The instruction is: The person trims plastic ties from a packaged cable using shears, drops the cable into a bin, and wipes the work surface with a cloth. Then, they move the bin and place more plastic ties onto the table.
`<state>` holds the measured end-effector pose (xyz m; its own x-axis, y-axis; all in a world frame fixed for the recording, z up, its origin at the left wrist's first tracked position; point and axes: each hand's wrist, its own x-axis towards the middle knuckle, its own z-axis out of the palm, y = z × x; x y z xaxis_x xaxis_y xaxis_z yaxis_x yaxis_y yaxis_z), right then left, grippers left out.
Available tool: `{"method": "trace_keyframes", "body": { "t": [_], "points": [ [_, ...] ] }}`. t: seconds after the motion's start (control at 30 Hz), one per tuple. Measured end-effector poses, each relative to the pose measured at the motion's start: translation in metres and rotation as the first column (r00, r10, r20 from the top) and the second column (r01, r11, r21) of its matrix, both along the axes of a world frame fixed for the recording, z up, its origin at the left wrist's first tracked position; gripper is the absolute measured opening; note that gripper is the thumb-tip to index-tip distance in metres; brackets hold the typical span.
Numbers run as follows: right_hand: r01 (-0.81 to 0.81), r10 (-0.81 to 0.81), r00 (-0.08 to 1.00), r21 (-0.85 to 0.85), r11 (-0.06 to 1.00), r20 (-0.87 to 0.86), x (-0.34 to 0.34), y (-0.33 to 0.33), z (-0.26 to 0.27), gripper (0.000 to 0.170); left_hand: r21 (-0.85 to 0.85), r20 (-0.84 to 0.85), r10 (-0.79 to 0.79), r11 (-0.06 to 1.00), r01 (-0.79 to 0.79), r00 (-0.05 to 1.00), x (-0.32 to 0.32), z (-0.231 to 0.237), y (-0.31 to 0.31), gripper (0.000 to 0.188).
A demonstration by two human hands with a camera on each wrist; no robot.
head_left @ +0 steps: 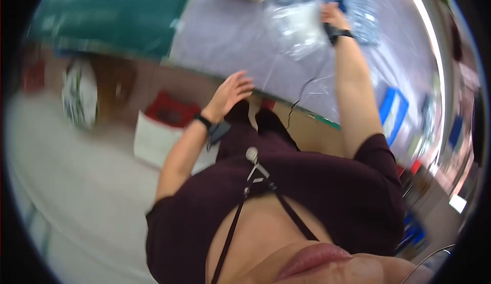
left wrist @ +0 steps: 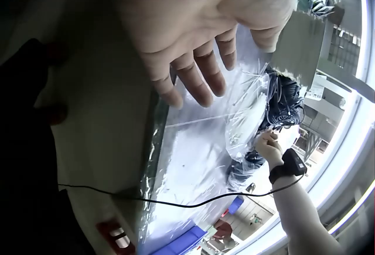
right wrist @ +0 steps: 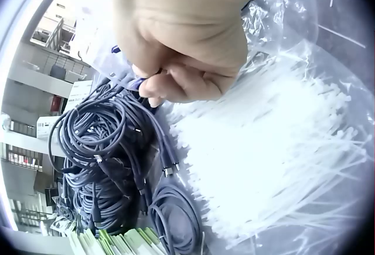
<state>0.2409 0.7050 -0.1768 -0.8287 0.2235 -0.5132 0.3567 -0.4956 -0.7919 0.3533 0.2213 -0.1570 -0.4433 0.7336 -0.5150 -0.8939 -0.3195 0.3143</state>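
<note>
My right hand point(right wrist: 187, 56) has its fingers curled at the top of a pile of coiled dark cables point(right wrist: 96, 126). Its thumb and fingertips pinch a dark blue piece that looks like part of a cable, mostly hidden by the hand. Beside the pile lies a clear plastic bag of white cable ties point(right wrist: 263, 144), spread under and to the right of that hand. In the head view my left hand point(head_left: 232, 92) hovers by the table's near edge, its fingers loosely spread and holding nothing. The left wrist view shows its bare palm.
A thin black cord point(left wrist: 187, 206) trails across the table edge. Blue bins point(head_left: 394, 114) stand at the right side of the table point(head_left: 230, 43), and a green mat point(head_left: 117, 18) covers its left part. A red stool point(head_left: 171, 110) and a white box point(head_left: 153, 141) are below.
</note>
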Motion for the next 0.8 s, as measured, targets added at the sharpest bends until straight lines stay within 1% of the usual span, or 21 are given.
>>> {"method": "trace_keyframes", "body": {
  "t": [0.03, 0.07, 0.1, 0.13, 0.2, 0.23, 0.27, 0.3, 0.37, 0.4, 0.43, 0.5, 0.53, 0.57, 0.6, 0.63, 0.67, 0.7, 0.73, 0.77, 0.8],
  "points": [
    [-0.166, 0.164, 0.986, -0.427, 0.889, -0.041, -0.008, 0.027, -0.006, 0.032, -0.004, 0.017, 0.020, 1.000, -0.020, 1.000, 0.015, -0.001, -0.003, 0.047],
    [0.000, 0.045, 0.992, -0.347, 0.938, 0.121, -0.014, 0.024, 0.001, 0.035, -0.022, -0.002, 0.019, 1.000, -0.019, 1.000, 0.026, -0.005, -0.008, 0.047],
    [-0.101, 0.094, 0.993, 0.087, 0.991, 0.075, -0.023, 0.005, 0.001, 0.033, -0.036, -0.028, 0.001, 0.999, -0.002, 1.000, 0.043, -0.013, -0.018, 0.046],
    [-0.102, 0.095, 0.995, -0.434, 0.895, -0.036, -0.025, -0.012, 0.012, 0.033, -0.082, 0.009, 0.076, 0.994, -0.075, 0.997, 0.065, -0.021, -0.028, 0.046],
    [-0.321, 0.294, 0.946, -0.547, 0.773, -0.139, -0.024, -0.058, 0.032, 0.036, -0.231, 0.037, -0.081, 0.969, 0.087, 0.996, 0.097, -0.046, -0.039, 0.044],
    [-0.338, 0.316, 0.938, -0.558, 0.757, -0.140, -0.015, -0.087, 0.050, 0.036, -0.243, 0.041, -0.056, 0.968, 0.064, 0.998, 0.111, -0.057, -0.047, 0.044],
    [-0.344, 0.325, 0.937, -0.495, 0.798, -0.127, -0.003, -0.126, 0.079, 0.034, -0.353, 0.091, -0.004, 0.935, 0.036, 0.996, 0.125, -0.058, -0.052, 0.043],
    [-0.342, 0.319, 0.939, -0.415, 0.843, -0.125, 0.018, -0.157, 0.089, 0.034, -0.450, 0.124, 0.034, 0.893, 0.026, 0.992, 0.146, -0.072, -0.051, 0.041],
    [-0.492, 0.385, 0.868, -0.456, 0.741, -0.313, 0.050, -0.175, 0.081, 0.028, -0.491, 0.142, 0.247, 0.859, -0.148, 0.959, 0.169, -0.097, -0.055, 0.037],
    [-0.420, 0.302, 0.900, -0.433, 0.798, -0.315, 0.062, -0.188, 0.093, 0.026, -0.507, 0.160, 0.294, 0.844, -0.177, 0.942, 0.166, -0.096, -0.059, 0.036],
    [-0.338, 0.214, 0.923, -0.406, 0.849, -0.321, 0.070, -0.197, 0.104, 0.025, -0.382, 0.115, 0.393, 0.865, -0.324, 0.912, 0.161, -0.098, -0.068, 0.032],
    [-0.207, 0.057, 0.945, -0.457, 0.865, -0.321, 0.087, -0.195, 0.109, 0.024, -0.485, 0.048, 0.480, 0.778, -0.400, 0.876, 0.149, -0.101, -0.073, 0.030],
    [-0.177, 0.029, 0.945, -0.433, 0.884, -0.326, 0.098, -0.188, 0.111, 0.024, -0.463, 0.054, 0.446, 0.804, -0.373, 0.894, 0.152, -0.102, -0.076, 0.030],
    [-0.106, 0.036, 0.954, -0.223, 0.969, -0.299, 0.108, -0.178, 0.113, 0.024, -0.486, 0.034, 0.488, 0.771, -0.412, 0.872, 0.154, -0.105, -0.079, 0.029],
    [-0.032, 0.031, 0.964, -0.002, 0.999, -0.264, 0.116, -0.165, 0.115, 0.024, -0.511, 0.013, 0.530, 0.732, -0.450, 0.848, 0.151, -0.106, -0.081, 0.029],
    [0.035, 0.016, 0.974, 0.216, 0.976, -0.228, 0.124, -0.149, 0.115, 0.026, -0.496, 0.007, 0.506, 0.751, -0.436, 0.863, 0.142, -0.100, -0.077, 0.029],
    [0.066, -0.011, 0.971, 0.224, 0.972, -0.240, 0.134, -0.133, 0.109, 0.026, -0.509, -0.102, 0.406, 0.763, -0.399, 0.908, 0.135, -0.093, -0.069, 0.028],
    [0.104, -0.017, 0.982, 0.470, 0.876, -0.186, 0.146, -0.116, 0.098, 0.027, -0.525, -0.216, 0.293, 0.769, -0.364, 0.931, 0.126, -0.082, -0.060, 0.027],
    [0.159, -0.051, 0.983, 0.667, 0.728, -0.179, 0.164, -0.093, 0.074, 0.029, -0.535, -0.377, 0.165, 0.765, -0.360, 0.911, 0.112, -0.076, -0.047, 0.026],
    [0.179, -0.105, 0.984, 0.828, 0.531, -0.146, 0.171, -0.075, 0.054, 0.032, -0.547, -0.572, 0.030, 0.731, -0.409, 0.820, 0.091, -0.061, -0.034, 0.024],
    [0.213, -0.136, 0.977, 0.823, 0.526, -0.166, 0.174, -0.070, 0.054, 0.032, -0.539, -0.589, 0.004, 0.743, -0.397, 0.808, 0.078, -0.060, -0.031, 0.024]
  ]
}}
